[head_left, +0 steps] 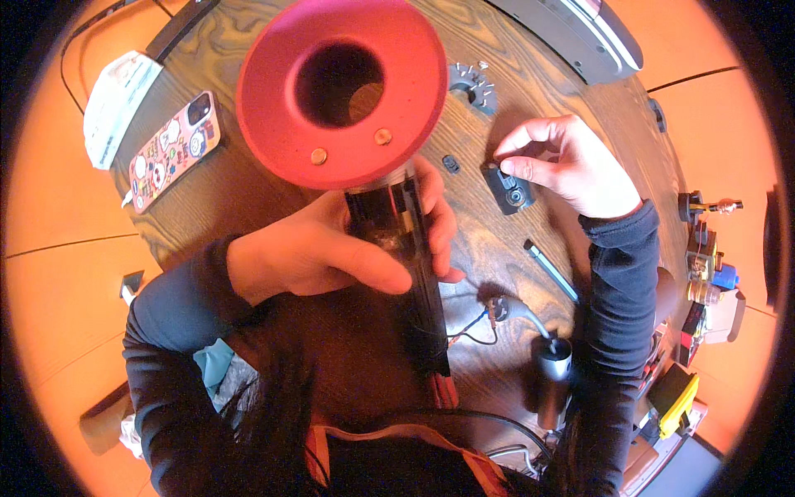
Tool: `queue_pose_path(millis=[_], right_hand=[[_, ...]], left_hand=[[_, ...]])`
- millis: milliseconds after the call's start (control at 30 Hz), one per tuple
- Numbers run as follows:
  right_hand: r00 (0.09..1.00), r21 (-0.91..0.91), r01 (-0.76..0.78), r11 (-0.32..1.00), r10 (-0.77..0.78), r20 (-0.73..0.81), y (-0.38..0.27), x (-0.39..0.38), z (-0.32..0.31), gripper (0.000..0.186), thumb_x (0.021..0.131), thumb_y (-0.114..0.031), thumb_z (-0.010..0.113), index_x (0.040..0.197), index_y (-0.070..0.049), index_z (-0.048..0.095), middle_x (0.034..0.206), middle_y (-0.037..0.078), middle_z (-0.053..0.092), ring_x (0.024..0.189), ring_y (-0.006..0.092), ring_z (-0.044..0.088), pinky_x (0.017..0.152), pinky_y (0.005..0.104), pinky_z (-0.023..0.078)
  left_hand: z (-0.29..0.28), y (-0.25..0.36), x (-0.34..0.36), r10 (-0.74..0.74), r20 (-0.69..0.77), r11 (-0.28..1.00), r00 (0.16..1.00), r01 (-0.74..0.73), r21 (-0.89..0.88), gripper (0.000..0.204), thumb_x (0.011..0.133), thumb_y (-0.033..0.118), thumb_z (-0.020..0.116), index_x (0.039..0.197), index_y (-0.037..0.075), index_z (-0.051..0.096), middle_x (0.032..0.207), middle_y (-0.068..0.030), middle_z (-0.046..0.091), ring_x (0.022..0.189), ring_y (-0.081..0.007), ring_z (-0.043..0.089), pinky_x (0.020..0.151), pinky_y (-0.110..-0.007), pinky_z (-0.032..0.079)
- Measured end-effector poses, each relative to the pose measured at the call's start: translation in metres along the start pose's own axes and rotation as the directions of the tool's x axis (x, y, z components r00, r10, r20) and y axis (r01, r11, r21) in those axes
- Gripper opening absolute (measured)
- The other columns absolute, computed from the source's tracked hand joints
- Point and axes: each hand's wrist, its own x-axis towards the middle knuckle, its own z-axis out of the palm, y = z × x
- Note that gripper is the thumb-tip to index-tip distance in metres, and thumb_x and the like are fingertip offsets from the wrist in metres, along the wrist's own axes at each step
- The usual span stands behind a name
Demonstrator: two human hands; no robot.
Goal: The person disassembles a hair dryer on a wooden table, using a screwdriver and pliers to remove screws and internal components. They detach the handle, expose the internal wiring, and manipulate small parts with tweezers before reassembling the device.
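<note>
My left hand (348,248) is wrapped round a dark cylindrical tube (389,215), which carries a wide red flared disc (273,83) with a centre hole and two brass-coloured studs. My right hand (546,161) has thumb and forefinger closed on a small black block (511,186) with a round fitting, at the wooden table (497,50). Beside it lies a tiny black oval piece (450,164). A grey ring with pins (472,83) is partly hidden behind the red disc. Dark wires run beside the tube to a small round component (497,309).
A pink phone (174,153) and white mask (120,108) lie left; a silver-black device (596,33) stands at the back. A teal-and-black stick (551,269) and grey-topped cylinder (551,360) are at right, with assorted small items along the edge, including a yellow object (675,406).
</note>
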Motion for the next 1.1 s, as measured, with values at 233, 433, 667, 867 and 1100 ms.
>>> queue_pose_path(millis=[233, 433, 667, 867, 1100], right_hand=[[0.805, -0.331, 0.171, 0.928, -0.325, -0.496, -0.003, 0.009, 0.012, 0.011, 0.075, -0.008, 0.065, 0.081, 0.001, 0.063, 0.069, 0.003, 0.061, 0.065, 0.009, 0.056, 0.063, 0.0233, 0.046], [0.697, -0.561, 0.174, 0.809, -0.504, -0.511, 0.005, 0.02, 0.034, 0.012, 0.072, -0.009, 0.067, 0.082, -0.002, 0.063, 0.073, 0.01, 0.059, 0.066, 0.0199, 0.06, 0.062, 0.0278, 0.047], [0.685, -0.637, 0.188, 0.748, -0.564, -0.461, 0.01, 0.029, 0.034, 0.012, 0.072, -0.01, 0.067, 0.081, -0.003, 0.064, 0.074, 0.01, 0.057, 0.068, 0.0242, 0.059, 0.062, 0.0301, 0.047], [0.628, -0.542, 0.27, 0.796, -0.572, -0.527, 0.001, 0.022, 0.038, 0.009, 0.073, -0.009, 0.067, 0.081, -0.004, 0.066, 0.069, 0.006, 0.057, 0.06, 0.0149, 0.056, 0.056, 0.0265, 0.044], [0.757, -0.065, 0.639, 0.766, -0.642, -0.125, -0.031, -0.001, 0.057, 0.012, 0.067, 0.0, 0.068, 0.078, -0.004, 0.068, 0.076, 0.007, 0.059, 0.064, 0.015, 0.057, 0.057, 0.026, 0.045]], left_hand=[[-0.002, -0.001, -0.002, -0.041, -0.033, 0.998, 0.999, 0.039, -0.058, 0.05, 0.062, -0.006, 0.068, 0.1, 0.008, 0.039, 0.091, -0.0074, 0.05, 0.094, -0.0216, 0.053, 0.092, -0.043, 0.043], [-0.002, -0.003, -0.002, -0.057, -0.049, 0.997, 0.997, 0.055, -0.057, 0.049, 0.063, -0.006, 0.068, 0.1, 0.008, 0.039, 0.091, -0.0073, 0.05, 0.094, -0.0214, 0.053, 0.091, -0.041, 0.043], [-0.002, -0.003, -0.002, -0.066, -0.055, 0.997, 0.996, 0.064, -0.035, 0.049, 0.062, -0.005, 0.068, 0.098, 0.009, 0.038, 0.091, -0.0077, 0.052, 0.093, -0.0213, 0.054, 0.089, -0.04, 0.044], [-0.001, -0.002, -0.001, -0.022, -0.101, 0.998, 0.995, 0.016, -0.061, 0.04, 0.067, 0.0, 0.066, 0.096, 0.01, 0.039, 0.085, -0.005, 0.05, 0.086, -0.0191, 0.054, 0.085, -0.039, 0.046], [0.001, 0.0, -0.005, 0.031, -0.303, 0.999, 0.953, -0.033, -0.002, 0.024, 0.074, 0.003, 0.063, 0.088, 0.009, 0.044, 0.082, -0.0039, 0.053, 0.078, -0.0154, 0.055, 0.072, -0.032, 0.046]])
